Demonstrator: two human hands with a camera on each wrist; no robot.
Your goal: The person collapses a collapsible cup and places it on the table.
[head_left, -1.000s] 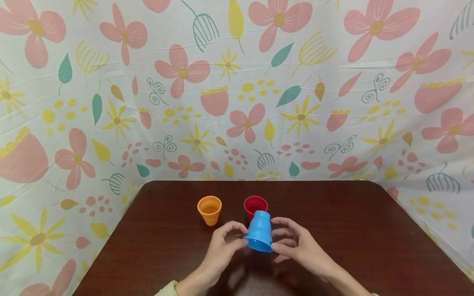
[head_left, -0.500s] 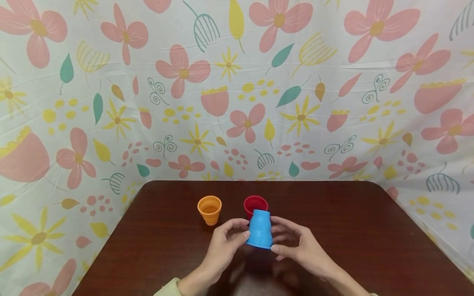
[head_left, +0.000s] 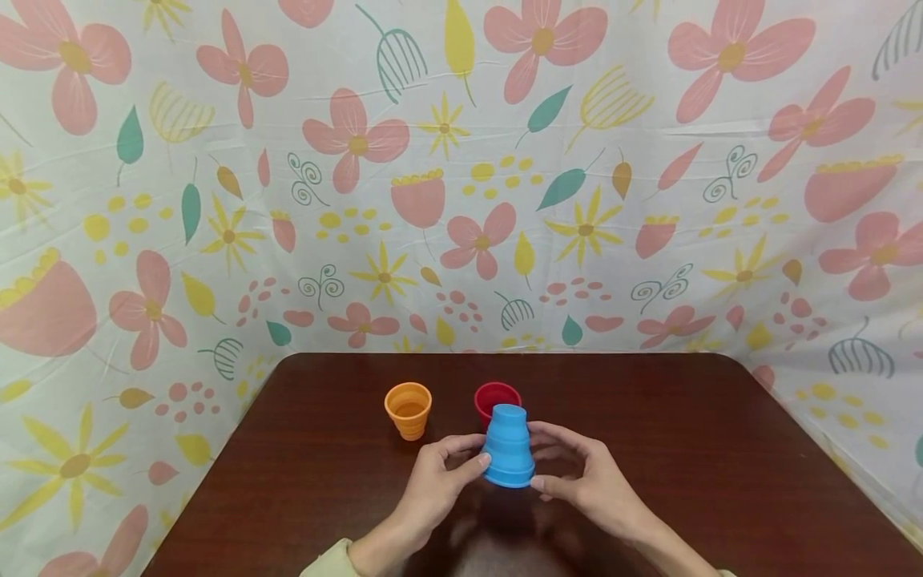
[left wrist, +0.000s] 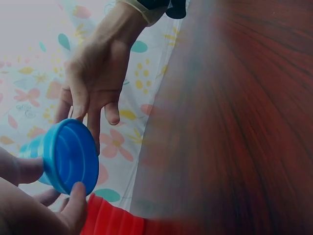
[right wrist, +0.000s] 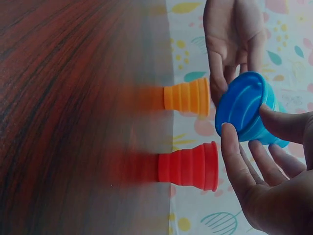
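Observation:
A light-blue ringed collapsible cup (head_left: pixel 508 449) is held mouth down above the table, between both hands. My left hand (head_left: pixel 436 489) pinches its left side, thumb near the wide rim. On the opposite side my right hand (head_left: pixel 594 485) grips it, with the thumb at the rim and fingers behind. The cup's hollow inside (right wrist: pixel 242 100) shows in the right wrist view. Just behind it stands a red cup (head_left: pixel 496 394), partly hidden by the blue one in the head view. An orange cup (head_left: pixel 409 409) stands upright to the left of the red cup.
The dark brown wooden table (head_left: pixel 324 449) has rounded far corners. A white cloth (head_left: pixel 461 192) printed with flowers and leaves hangs behind it and along the sides.
The blue cup has tilted so that its open mouth, seen from the head a second ago, is hidden there now. Both hands keep their hold in nearly the same place.

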